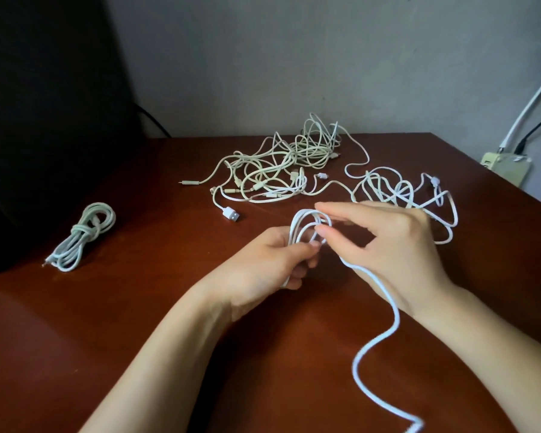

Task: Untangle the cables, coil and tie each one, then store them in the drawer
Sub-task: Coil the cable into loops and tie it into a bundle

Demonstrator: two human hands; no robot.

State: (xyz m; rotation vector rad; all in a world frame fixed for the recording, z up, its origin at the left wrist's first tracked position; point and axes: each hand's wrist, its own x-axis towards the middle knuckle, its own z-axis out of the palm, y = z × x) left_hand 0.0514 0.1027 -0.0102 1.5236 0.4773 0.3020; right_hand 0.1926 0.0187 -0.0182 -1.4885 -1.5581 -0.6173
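My left hand grips a small coil of white cable above the table's middle. My right hand pinches the same cable at the coil's top loop. The cable's loose tail runs down past my right wrist toward the bottom edge. A tangle of whitish cables lies behind the hands. Another loose white cable heap lies at the right, partly hidden by my right hand. A coiled and tied cable rests at the left. No drawer is visible.
The brown wooden table meets a grey wall at the back. A dark object fills the left side. A power strip with plugged cords sits beyond the table's right edge.
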